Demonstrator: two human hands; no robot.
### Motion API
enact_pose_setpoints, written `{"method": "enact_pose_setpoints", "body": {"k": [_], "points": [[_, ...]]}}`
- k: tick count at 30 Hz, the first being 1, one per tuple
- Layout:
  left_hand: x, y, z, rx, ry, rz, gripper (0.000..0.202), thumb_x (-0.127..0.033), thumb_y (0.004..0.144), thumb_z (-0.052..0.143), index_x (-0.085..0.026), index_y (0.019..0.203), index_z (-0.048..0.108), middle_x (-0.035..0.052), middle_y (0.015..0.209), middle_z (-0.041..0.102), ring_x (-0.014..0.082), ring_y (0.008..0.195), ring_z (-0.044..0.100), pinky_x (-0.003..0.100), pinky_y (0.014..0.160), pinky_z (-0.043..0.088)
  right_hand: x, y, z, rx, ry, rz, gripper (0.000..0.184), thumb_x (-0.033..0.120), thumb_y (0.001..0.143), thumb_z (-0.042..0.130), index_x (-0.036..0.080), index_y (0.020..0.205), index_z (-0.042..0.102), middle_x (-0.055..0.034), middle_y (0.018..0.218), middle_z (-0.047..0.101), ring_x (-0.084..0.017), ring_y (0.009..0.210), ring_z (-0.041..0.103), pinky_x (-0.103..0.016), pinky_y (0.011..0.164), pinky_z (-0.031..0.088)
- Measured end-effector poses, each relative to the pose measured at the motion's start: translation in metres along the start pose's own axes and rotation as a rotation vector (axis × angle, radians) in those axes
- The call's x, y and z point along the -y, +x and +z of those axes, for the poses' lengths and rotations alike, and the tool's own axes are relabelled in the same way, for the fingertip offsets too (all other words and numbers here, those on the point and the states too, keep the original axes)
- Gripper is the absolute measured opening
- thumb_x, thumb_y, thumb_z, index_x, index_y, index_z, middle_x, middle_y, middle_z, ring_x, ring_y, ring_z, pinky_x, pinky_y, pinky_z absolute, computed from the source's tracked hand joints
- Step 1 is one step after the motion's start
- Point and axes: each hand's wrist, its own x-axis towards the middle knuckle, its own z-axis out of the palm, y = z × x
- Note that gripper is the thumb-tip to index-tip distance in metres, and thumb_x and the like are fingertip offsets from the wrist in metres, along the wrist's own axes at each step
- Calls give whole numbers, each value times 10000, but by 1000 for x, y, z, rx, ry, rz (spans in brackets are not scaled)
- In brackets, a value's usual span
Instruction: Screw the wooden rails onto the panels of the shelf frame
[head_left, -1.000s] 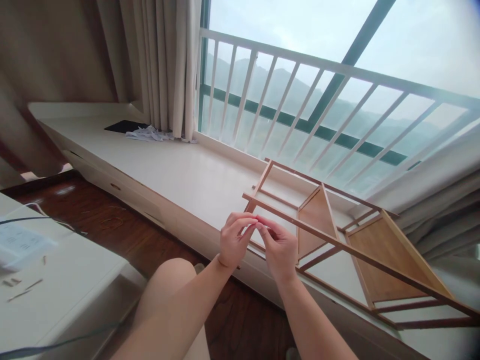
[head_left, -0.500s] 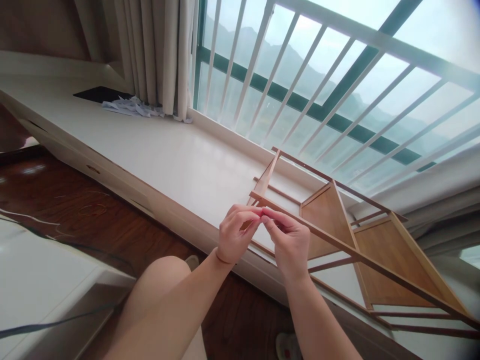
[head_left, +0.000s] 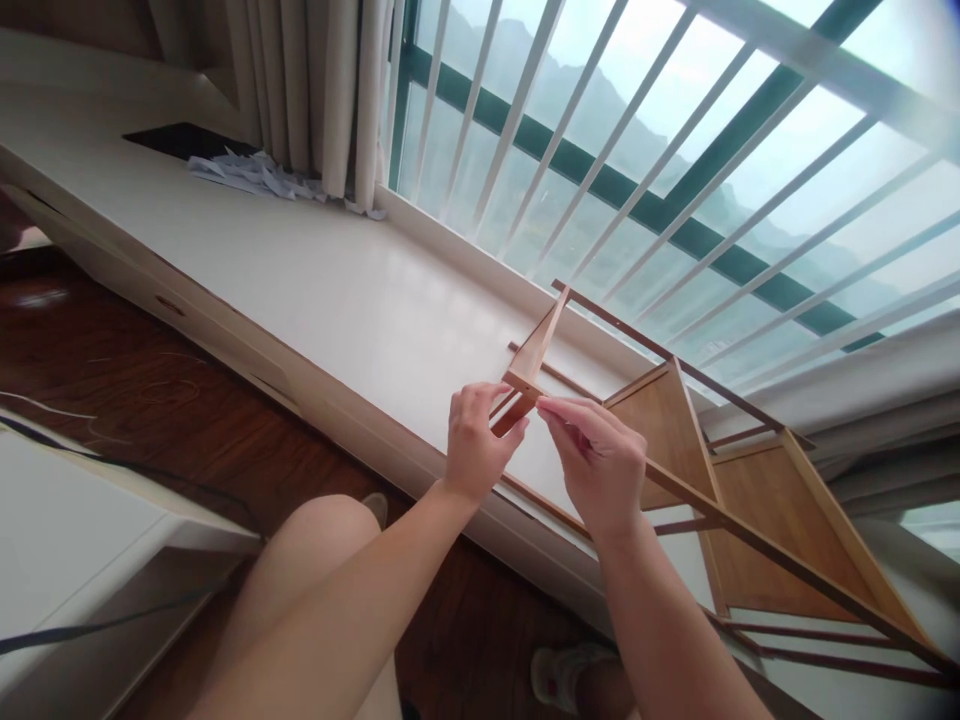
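Observation:
A wooden shelf rack [head_left: 780, 535] with slim rails and panel shelves lies on its side on the white window ledge. My left hand [head_left: 478, 440] grips the near end of its frame, fingers on the far side and thumb on the near side. Just to the right, my right hand [head_left: 600, 455] is closed in a pinch, its fingertips at the rail close to the corner. Whatever sits between those fingertips is too small or hidden to make out. A small dark hole shows in the wood at that corner.
The white ledge [head_left: 322, 290] runs along a window with white bars [head_left: 517, 110]. Paper strips [head_left: 255, 175] and a flat black item [head_left: 187, 140] lie at its far left by the curtain [head_left: 315, 90]. A white surface [head_left: 67, 540] with a dark strap stands at lower left.
My hands were together, fingertips meeting in front of the rack. Now they are apart: the left has moved onto the frame's end, and the right has its pinched fingertips at the rail.

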Motion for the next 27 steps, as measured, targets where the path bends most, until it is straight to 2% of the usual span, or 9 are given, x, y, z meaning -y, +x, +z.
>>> {"method": "enact_pose_setpoints", "body": {"k": [4, 7, 14, 20, 27], "points": [[4, -1, 12, 113, 128, -56, 437, -340, 824, 675, -234, 1224, 536, 99, 1257, 544, 285, 1170, 502, 462, 996, 455, -10, 5, -1, 111, -70, -119, 152, 156, 899, 628, 232, 987, 725, -30, 962, 738, -148, 857, 681, -279, 771, 549], [4, 0, 17, 176, 185, -30, 351, -299, 878, 586, -216, 1212, 519, 117, 1313, 524, 290, 1222, 481, 458, 988, 458, -14, 6, 3, 163, -104, -136, 146, 177, 920, 601, 226, 989, 721, -36, 974, 743, -149, 867, 684, -281, 804, 544], [5, 3, 23, 212, 126, -4, 190, -197, 901, 493, -193, 1090, 518, 127, 1150, 593, 281, 1118, 552, 447, 886, 484, -8, 11, 10, 208, -268, -62, 207, 252, 959, 532, 234, 967, 737, -37, 979, 746, -158, 856, 678, -275, 779, 505], [7, 2, 27, 206, 66, -26, 220, -193, 913, 478, -200, 1132, 494, 113, 1130, 606, 273, 1114, 564, 449, 900, 470, -4, 17, 11, 206, -413, -69, 200, 255, 950, 549, 242, 939, 748, -22, 905, 736, -139, 802, 657, -239, 728, 452], [8, 1, 29, 201, 67, -33, 171, -169, 901, 493, -196, 1070, 503, 104, 1050, 622, 266, 1031, 587, 423, 832, 475, -9, 19, 12, 169, -474, -109, 175, 267, 941, 568, 239, 906, 737, -15, 851, 690, -134, 793, 612, -243, 716, 420]]}}
